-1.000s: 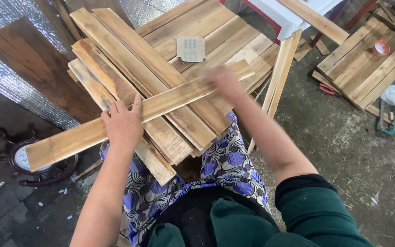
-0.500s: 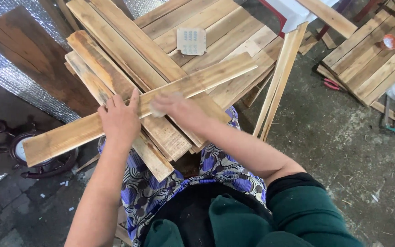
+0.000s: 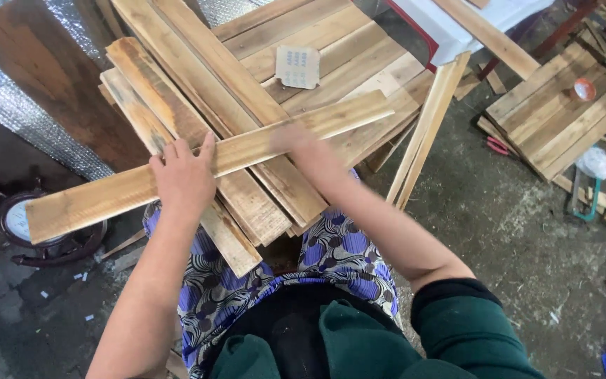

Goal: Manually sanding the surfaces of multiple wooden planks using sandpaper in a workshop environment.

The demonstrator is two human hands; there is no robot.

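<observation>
A person's left hand [image 3: 182,179] presses flat, fingers spread, on a long pale weathered wooden plank [image 3: 205,165] lying crosswise over a stack of similar rough boards [image 3: 198,91]. The right hand [image 3: 301,142], blurred, rests on the same plank; its grip cannot be told.

Under the left hand [image 3: 185,179] lies a plank [image 3: 212,163] of bare, matt, rough-sawn wood, stained darker in patches; the stack [image 3: 198,91] beneath it is the same unfinished timber. Just beyond the blurred right hand [image 3: 301,144] sits a dull, gritty-looking tan sheet [image 3: 297,67]; far left of the hands, crinkled foil [image 3: 19,116] shines silver.
</observation>
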